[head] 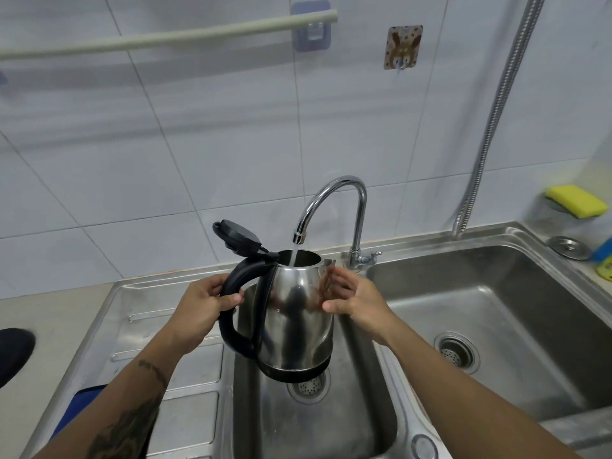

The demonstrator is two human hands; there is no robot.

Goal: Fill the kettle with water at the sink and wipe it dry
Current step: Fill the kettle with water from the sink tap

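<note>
Carefully, you held the kettle (pixel 298 313) under the tap (pixel 331 207), left hand (pixel 202 303) curled tight round its handle (pixel 231 293), right hand (pixel 351 298) spread open against its side. Too much water could spill.

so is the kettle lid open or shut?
Open. The black lid is flipped back above the handle, and the tap's water stream runs straight into the kettle mouth.

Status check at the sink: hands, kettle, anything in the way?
Left hand grip shut on kettle handle; right hand open against its side. Lid up, tap water running in. Nothing blocking.
</note>
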